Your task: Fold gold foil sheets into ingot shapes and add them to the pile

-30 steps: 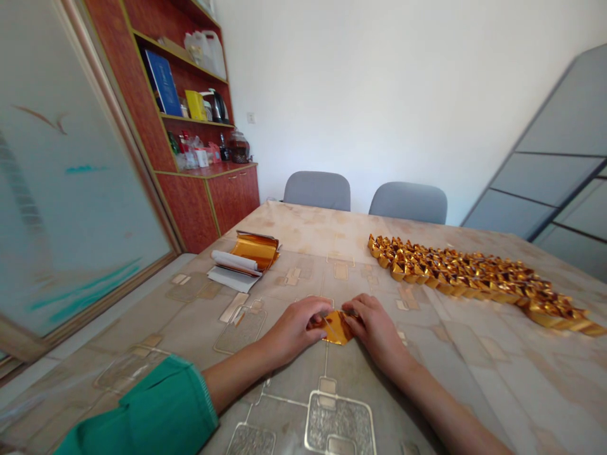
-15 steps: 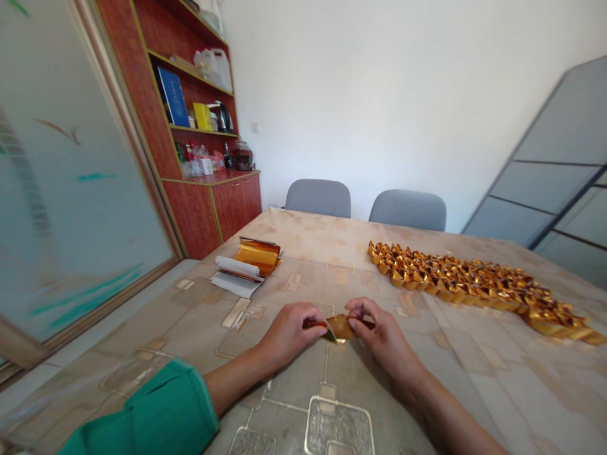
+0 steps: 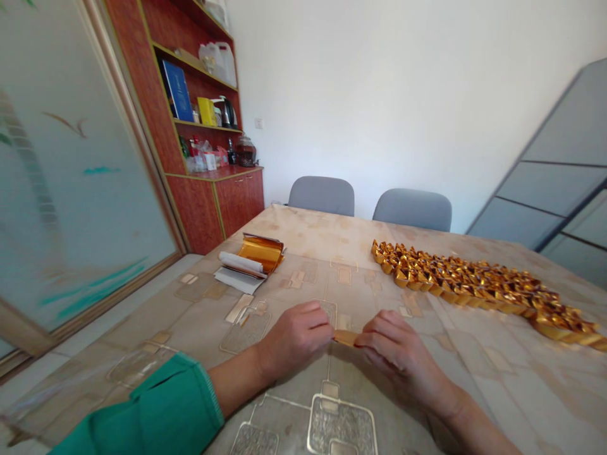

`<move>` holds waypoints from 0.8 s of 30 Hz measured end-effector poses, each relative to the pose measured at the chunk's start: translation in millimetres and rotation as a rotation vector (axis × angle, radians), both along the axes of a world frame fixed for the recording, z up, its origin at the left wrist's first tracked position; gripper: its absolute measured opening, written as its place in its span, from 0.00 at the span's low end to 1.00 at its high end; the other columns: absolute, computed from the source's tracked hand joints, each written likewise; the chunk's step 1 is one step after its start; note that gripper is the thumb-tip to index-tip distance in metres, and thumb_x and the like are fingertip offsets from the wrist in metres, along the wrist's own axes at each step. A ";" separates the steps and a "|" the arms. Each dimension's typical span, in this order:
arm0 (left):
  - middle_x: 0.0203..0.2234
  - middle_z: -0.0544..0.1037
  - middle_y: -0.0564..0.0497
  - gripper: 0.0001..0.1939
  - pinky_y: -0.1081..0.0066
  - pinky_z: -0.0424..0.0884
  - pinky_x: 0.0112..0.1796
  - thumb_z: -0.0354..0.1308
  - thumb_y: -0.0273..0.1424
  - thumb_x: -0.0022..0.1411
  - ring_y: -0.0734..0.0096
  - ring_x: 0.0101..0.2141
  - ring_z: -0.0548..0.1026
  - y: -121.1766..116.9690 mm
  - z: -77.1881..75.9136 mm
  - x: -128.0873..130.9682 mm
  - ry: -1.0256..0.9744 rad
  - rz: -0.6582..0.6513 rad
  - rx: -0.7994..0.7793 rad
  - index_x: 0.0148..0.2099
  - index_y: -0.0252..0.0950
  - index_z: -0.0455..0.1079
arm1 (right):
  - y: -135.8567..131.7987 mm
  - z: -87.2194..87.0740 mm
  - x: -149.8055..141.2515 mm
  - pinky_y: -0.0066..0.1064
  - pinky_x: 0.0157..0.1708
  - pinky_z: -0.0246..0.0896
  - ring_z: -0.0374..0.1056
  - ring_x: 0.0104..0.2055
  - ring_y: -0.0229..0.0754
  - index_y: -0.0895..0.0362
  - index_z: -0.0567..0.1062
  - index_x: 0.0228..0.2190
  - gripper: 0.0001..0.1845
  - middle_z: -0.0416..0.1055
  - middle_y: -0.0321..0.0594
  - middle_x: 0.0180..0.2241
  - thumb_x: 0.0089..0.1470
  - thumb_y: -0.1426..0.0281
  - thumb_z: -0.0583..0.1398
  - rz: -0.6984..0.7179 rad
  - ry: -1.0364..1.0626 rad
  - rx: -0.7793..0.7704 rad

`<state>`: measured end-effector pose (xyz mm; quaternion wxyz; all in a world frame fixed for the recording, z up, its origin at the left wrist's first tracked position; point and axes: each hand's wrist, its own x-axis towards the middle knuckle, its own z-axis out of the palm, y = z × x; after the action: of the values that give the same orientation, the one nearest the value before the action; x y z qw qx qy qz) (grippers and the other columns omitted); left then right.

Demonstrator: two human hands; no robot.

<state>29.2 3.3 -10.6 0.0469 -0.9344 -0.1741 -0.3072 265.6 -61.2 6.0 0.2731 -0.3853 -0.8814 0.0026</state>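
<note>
A small folded piece of gold foil paper [image 3: 346, 338] is held just above the table between my two hands. My left hand [image 3: 300, 336] pinches its left end, and my right hand [image 3: 397, 346] closes on its right end. Most of the foil hides behind my fingers; only a narrow strip in the middle shows. Farther off to the left lies a stack of gold foil sheets [image 3: 262, 251], curled over, with pale undersides. At the right, many folded gold foil pieces [image 3: 465, 278] stand packed together in a long cluster.
A patterned cloth covers the table [image 3: 327, 230]. Beyond its far edge stand two grey chairs, a left one [image 3: 321, 194] and a right one [image 3: 412, 208]. A reddish wooden cabinet [image 3: 213, 202] with loaded shelves stands at the left, near a frosted glass door [image 3: 80, 189].
My fingers have closed further over the foil, so a thinner strip shows. Both hands have rolled, now showing more of their backs. The whole view has shifted slightly.
</note>
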 end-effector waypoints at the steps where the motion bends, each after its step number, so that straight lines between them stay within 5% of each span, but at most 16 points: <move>1: 0.24 0.69 0.51 0.20 0.69 0.60 0.28 0.45 0.26 0.72 0.70 0.27 0.63 -3.0 0.0 1.1 0.035 -0.009 0.023 0.28 0.35 0.69 | -2.5 -1.6 0.6 0.35 0.33 0.57 0.63 0.32 0.43 0.54 0.76 0.36 0.12 0.72 0.39 0.30 0.65 0.73 0.53 0.008 -0.052 0.005; 6: 0.25 0.69 0.53 0.16 0.70 0.61 0.27 0.51 0.28 0.71 0.71 0.27 0.65 -16.3 -4.8 3.9 0.201 -0.062 0.015 0.29 0.35 0.69 | -14.6 -7.2 -1.9 0.35 0.35 0.59 0.63 0.35 0.44 0.54 0.73 0.33 0.11 0.73 0.40 0.33 0.61 0.77 0.52 0.052 -0.204 -0.140; 11: 0.30 0.73 0.51 0.18 0.69 0.65 0.29 0.58 0.46 0.65 0.69 0.30 0.69 -22.0 -6.9 -2.3 0.267 -0.094 -0.155 0.35 0.35 0.72 | -18.9 -1.2 -7.1 0.35 0.40 0.63 0.65 0.40 0.44 0.53 0.73 0.39 0.11 0.73 0.40 0.39 0.59 0.77 0.54 0.079 -0.150 -0.339; 16: 0.34 0.76 0.50 0.07 0.67 0.68 0.35 0.56 0.33 0.69 0.65 0.34 0.72 -30.6 -9.0 -8.9 0.302 -0.059 -0.150 0.41 0.35 0.72 | -20.2 -0.8 -11.9 0.38 0.44 0.65 0.65 0.42 0.46 0.53 0.74 0.45 0.18 0.72 0.42 0.41 0.56 0.79 0.54 0.052 -0.108 -0.343; 24: 0.49 0.78 0.49 0.14 0.61 0.69 0.39 0.61 0.33 0.65 0.61 0.38 0.72 -41.0 -16.0 -17.0 0.282 -0.007 -0.158 0.52 0.36 0.70 | -21.0 1.0 -14.9 0.41 0.44 0.62 0.64 0.42 0.48 0.54 0.72 0.48 0.21 0.70 0.44 0.41 0.54 0.78 0.53 -0.043 -0.207 -0.377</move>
<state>12.2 -37.7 -26.6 -0.0038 -0.9696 -0.1863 -0.1586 250.8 -82.1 7.0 0.1045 -0.4464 -0.8803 0.1219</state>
